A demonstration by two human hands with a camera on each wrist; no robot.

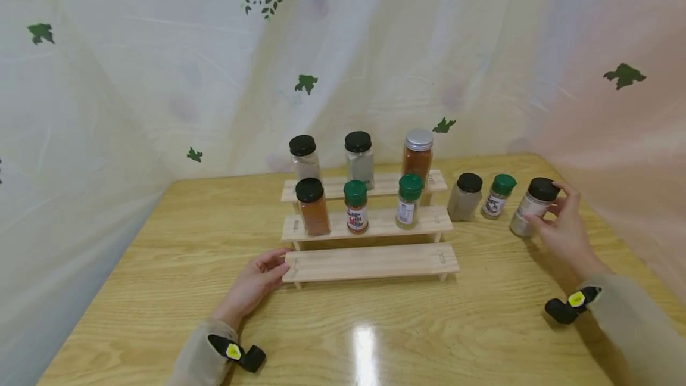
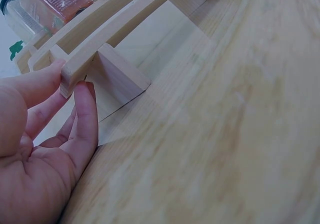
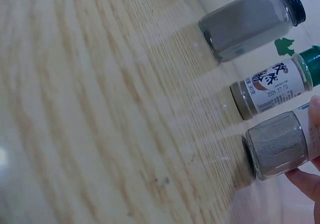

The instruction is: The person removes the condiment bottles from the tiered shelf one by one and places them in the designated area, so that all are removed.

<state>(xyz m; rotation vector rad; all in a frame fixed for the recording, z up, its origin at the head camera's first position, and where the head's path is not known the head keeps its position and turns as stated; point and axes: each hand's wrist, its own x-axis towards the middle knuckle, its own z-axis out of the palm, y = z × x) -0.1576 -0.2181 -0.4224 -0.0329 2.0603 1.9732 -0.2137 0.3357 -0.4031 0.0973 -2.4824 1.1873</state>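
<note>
A three-tier wooden spice rack (image 1: 370,262) stands mid-table. My left hand (image 1: 252,286) pinches the left end of its lowest shelf, thumb above and fingers beneath, as the left wrist view shows. Over on the right, my right hand (image 1: 565,234) grips a black-lidded spice jar (image 3: 278,146) of greyish powder with a pale label. The jar leans slightly, its base close over the table. Beside it stand a green-capped spice jar (image 1: 494,200) with a printed label and a square black-lidded jar (image 1: 465,200) of grey-brown powder.
On the rack's middle tier stand an orange-brown jar (image 1: 315,214) and two green-capped jars, one being (image 1: 356,213) red-labelled. Two black-lidded jars and a silver-lidded jar (image 1: 417,159) occupy the top tier. A leaf-print curtain (image 1: 230,76) hangs behind the table (image 1: 332,326).
</note>
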